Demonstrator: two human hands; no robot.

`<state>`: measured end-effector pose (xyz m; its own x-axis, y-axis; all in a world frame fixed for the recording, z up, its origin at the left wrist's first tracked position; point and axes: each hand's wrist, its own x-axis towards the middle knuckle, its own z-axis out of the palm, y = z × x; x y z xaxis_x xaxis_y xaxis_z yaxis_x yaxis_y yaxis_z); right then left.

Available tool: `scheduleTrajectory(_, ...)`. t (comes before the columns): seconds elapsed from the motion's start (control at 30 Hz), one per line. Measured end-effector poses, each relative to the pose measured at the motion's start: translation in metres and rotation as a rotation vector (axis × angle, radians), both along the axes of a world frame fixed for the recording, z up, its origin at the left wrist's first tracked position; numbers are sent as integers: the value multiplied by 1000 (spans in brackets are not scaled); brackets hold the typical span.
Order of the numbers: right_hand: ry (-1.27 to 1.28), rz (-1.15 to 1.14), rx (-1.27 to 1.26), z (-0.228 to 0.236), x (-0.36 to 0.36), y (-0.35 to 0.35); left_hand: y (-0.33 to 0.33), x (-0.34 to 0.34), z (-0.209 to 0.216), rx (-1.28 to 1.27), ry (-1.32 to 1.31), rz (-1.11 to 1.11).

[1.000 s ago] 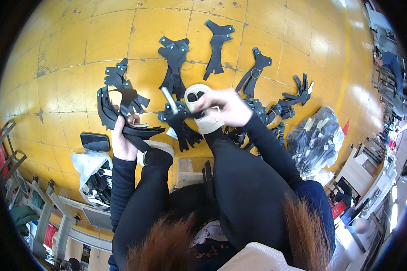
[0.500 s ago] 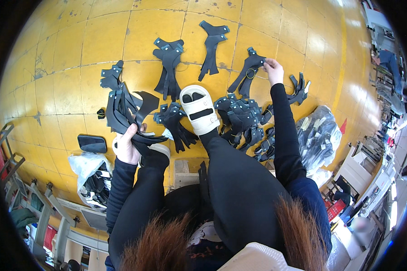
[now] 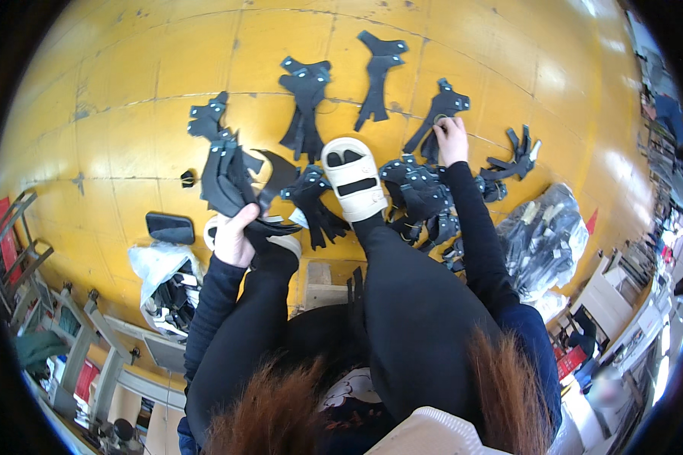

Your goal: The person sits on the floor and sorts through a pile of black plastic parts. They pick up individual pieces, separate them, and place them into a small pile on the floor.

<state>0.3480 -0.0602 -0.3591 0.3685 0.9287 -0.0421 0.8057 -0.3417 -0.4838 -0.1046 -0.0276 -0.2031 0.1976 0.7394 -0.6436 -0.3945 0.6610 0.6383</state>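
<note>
My left hand (image 3: 235, 236) is closed around the lower end of a loose bundle of black cut pieces (image 3: 228, 178), flat and curved, with small pale labels at their tops. Thumb on top, it holds them above the floor by my left foot. Farther out on the right, my right hand (image 3: 453, 142) reaches down to a forked bundle of black pieces (image 3: 445, 100) lying on the floor. Its fingertips are pinched at a thin yellow rubber band (image 3: 439, 118) around that bundle, partly covering the band.
More black bundles (image 3: 305, 98) lie spread over the yellow tiled floor (image 3: 182, 61), with a heap (image 3: 417, 186) right of my pale sandal (image 3: 354, 182). A phone-like black slab (image 3: 169, 227) and a plastic bag (image 3: 159, 273) are at left. Another filled clear bag (image 3: 542, 235) stands at right.
My right hand has moved from the labelled top edge of the floor bundle down to its rubber band. The left hand still holds its bundle. The whole view has shifted slightly.
</note>
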Motion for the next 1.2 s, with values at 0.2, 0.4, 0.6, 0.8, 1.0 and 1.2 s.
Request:
scheduleTrajectory(0.2,228,39,222,71,-41,29,1,4,14,-2,27,-24)
scheduleTrajectory(0.4,1181,-96,-133,134,-105,60,3,7,19,108,26,-110)
scheduleTrajectory(0.6,1538,200,-667,153,-191,60,3,4,21,199,105,-238)
scheduleTrajectory(0.8,1428,251,-541,179,-207,70,8,9,31,153,188,-245)
scheduleTrajectory(1.0,1209,311,-462,193,-198,72,7,9,26,161,176,-236)
scheduleTrajectory(1.2,1235,301,-431,190,-199,72,10,10,25,119,151,-150)
